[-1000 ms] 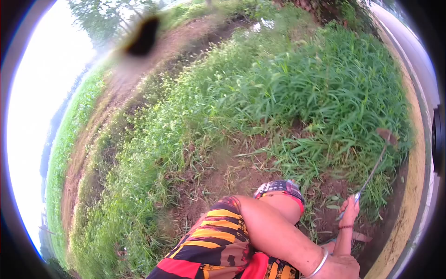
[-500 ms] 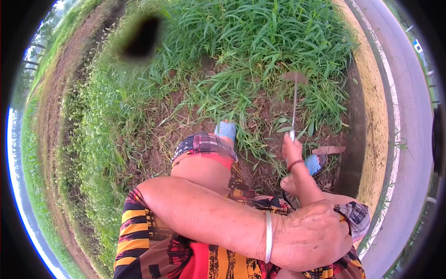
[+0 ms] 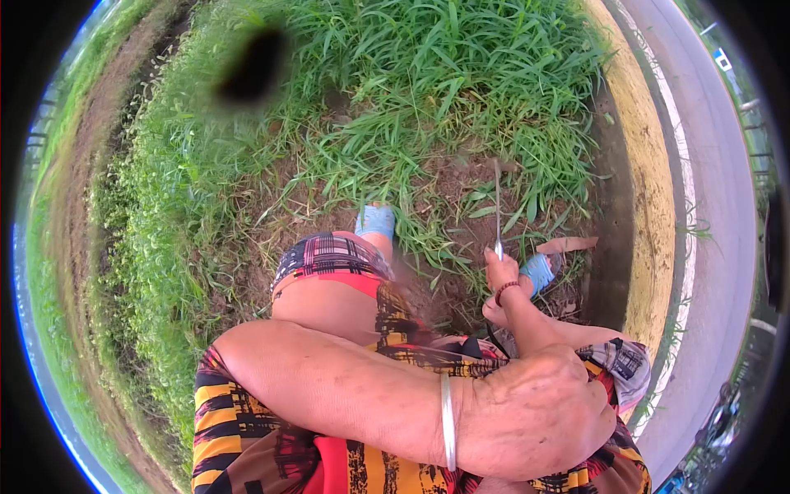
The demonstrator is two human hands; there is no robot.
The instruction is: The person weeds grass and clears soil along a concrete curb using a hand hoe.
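Note:
My right hand (image 3: pixel 500 272), with a beaded bracelet at its wrist, is closed around the handle of a small hand hoe (image 3: pixel 498 210). The hoe's thin metal shaft points away from me, and its blurred head is over the bare soil (image 3: pixel 461 193) at the edge of the tall green grass (image 3: pixel 494 74). Across my lap lies my left arm, with a white bangle at the wrist. My left hand (image 3: pixel 535 412) is curled closed against my right arm near the knee; its fingertips are hidden. Loose cut grass (image 3: pixel 378 165) lies before my feet.
My feet in blue footwear (image 3: pixel 376 221) rest on the soil, the right one beside a brown strip (image 3: pixel 568 244). A yellow-painted curb (image 3: pixel 650 181) and a road (image 3: pixel 716 165) run along the right. Leafy weeds (image 3: pixel 156 206) grow on the left.
The hoe's head has come down from the grass toward the soil, nearer to me. My right hand has drawn back slightly. The whole view has shifted a little; my left hand stays curled.

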